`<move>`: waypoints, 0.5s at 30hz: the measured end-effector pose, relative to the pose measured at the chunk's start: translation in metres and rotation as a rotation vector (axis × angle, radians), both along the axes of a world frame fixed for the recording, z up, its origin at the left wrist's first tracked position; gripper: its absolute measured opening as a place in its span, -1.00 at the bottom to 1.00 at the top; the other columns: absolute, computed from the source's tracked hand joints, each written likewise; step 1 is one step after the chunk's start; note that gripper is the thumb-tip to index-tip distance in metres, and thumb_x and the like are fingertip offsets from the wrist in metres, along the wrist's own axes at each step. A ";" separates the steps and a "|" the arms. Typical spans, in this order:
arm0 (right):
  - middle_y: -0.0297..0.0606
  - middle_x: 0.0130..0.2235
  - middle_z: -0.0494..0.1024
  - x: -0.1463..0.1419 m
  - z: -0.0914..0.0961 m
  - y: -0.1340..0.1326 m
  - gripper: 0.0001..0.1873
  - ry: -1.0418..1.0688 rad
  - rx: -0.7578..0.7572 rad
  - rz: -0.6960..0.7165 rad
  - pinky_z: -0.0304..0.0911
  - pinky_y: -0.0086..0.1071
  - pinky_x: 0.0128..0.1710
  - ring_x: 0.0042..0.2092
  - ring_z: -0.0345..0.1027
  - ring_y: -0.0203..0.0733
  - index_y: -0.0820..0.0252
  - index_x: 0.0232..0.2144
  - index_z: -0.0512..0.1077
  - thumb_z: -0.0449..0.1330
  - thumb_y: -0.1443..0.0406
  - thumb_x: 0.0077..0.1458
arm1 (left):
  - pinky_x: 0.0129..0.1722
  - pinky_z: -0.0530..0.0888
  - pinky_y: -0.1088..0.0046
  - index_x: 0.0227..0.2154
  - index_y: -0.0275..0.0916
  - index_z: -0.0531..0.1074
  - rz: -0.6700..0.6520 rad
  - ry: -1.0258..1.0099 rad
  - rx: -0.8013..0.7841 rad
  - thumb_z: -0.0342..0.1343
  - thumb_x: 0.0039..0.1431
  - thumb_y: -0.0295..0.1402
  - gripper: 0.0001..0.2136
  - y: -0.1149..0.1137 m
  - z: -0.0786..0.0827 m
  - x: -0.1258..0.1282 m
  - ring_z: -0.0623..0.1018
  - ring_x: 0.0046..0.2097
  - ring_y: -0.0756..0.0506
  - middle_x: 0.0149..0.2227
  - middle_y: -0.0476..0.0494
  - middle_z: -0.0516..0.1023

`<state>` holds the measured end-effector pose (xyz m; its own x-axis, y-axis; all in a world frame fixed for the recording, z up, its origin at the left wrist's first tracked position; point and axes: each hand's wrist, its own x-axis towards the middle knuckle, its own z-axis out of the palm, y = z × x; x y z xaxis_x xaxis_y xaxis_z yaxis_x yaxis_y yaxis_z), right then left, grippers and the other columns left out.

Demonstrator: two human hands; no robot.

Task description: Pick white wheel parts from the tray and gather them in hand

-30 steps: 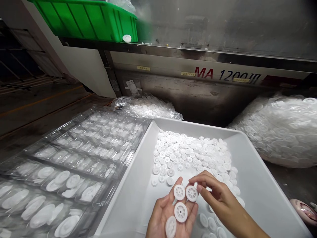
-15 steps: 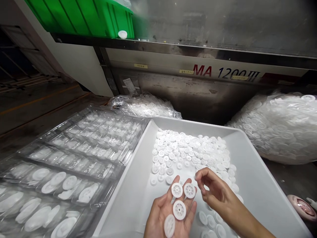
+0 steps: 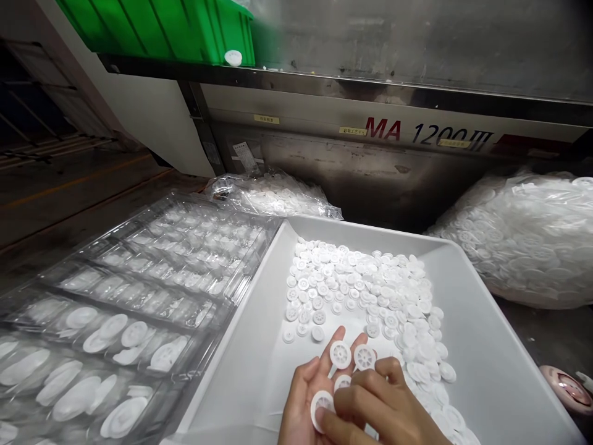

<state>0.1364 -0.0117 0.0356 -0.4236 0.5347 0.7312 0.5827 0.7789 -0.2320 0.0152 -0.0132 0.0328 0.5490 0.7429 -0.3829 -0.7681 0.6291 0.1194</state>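
Note:
My left hand (image 3: 301,408) lies palm up over the white tray, with several white plastic spoked wheels on its palm and fingers. One wheel (image 3: 340,355) rests by the fingertips and another (image 3: 364,357) sits just beside it. My right hand (image 3: 384,408) curls over the left, partly hiding a third wheel (image 3: 343,382). One of its fingertips touches the lowest wheel (image 3: 322,409). A loose pile of similar small white wheels (image 3: 352,290) spreads across the tray floor, right next to both hands.
The white tray's rim (image 3: 486,321) slopes up on the right. To the left lie clear plastic blister trays (image 3: 139,290) holding white parts. Bulging plastic bags of wheels (image 3: 523,241) sit to the right, and another bag (image 3: 273,196) sits behind. Above stands a steel machine panel marked MA 1200III (image 3: 426,133), with a green crate (image 3: 157,25) on its ledge.
My right hand has moved left and down, from beside the wheels to over my left palm. It now covers part of them, and the wheels have shifted slightly.

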 end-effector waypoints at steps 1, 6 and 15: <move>-0.41 -0.57 0.41 -0.001 -0.001 0.000 -0.74 0.029 0.042 -0.013 -0.14 -0.30 -0.44 -0.50 0.15 -0.33 0.20 -0.39 0.49 0.02 0.45 0.21 | 0.17 0.11 0.27 0.08 -0.07 0.27 0.002 -0.014 0.006 -0.26 0.27 -0.23 -0.62 0.000 0.000 0.001 0.35 0.12 -0.12 0.08 -0.13 0.40; -0.31 -0.52 0.44 0.005 -0.003 0.001 -0.74 0.038 0.031 -0.030 -0.06 -0.30 -0.42 -0.47 0.20 -0.29 0.28 -0.29 0.48 -0.01 0.47 0.21 | 0.20 0.02 0.20 0.05 -0.13 0.31 0.031 -0.054 0.075 -0.36 0.27 -0.19 -0.56 -0.002 0.002 0.004 0.32 0.15 -0.16 0.05 -0.19 0.44; -0.18 -0.44 0.44 0.012 -0.004 -0.002 -0.69 0.028 -0.135 0.018 -0.04 -0.29 -0.44 -0.44 0.16 -0.24 0.32 -0.28 0.47 -0.09 0.44 0.24 | 0.22 -0.02 0.22 0.00 -0.30 0.35 0.157 -0.149 0.072 -0.45 0.28 -0.18 -0.47 -0.002 0.004 0.011 0.41 0.08 -0.17 -0.01 -0.27 0.50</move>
<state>0.1484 -0.0135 0.0319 -0.4143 0.6217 0.6647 0.5608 0.7496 -0.3515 0.0266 -0.0154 0.0371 0.4707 0.8465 -0.2487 -0.8687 0.4940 0.0375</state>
